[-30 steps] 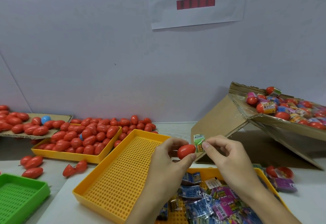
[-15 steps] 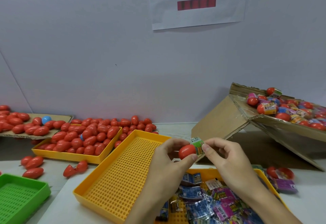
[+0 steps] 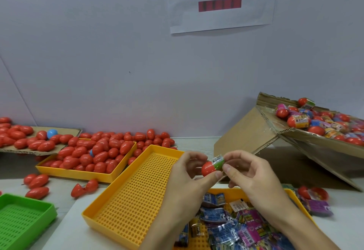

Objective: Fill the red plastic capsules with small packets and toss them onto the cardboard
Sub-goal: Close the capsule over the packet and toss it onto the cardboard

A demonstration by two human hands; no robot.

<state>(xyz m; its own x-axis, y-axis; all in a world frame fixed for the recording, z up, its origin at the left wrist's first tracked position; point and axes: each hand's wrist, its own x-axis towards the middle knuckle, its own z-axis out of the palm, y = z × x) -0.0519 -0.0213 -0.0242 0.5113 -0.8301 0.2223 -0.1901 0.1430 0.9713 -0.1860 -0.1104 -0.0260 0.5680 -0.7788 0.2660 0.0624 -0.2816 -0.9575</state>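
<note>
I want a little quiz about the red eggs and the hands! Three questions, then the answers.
1. True or false: the left hand holds a red capsule.
2. What colour is the packet that the right hand pinches? A green, B black, C white.
3. Fill in: the odd capsule among the red ones on the far-left cardboard is ____.

Key: 1 true; 2 A; 3 blue.
</note>
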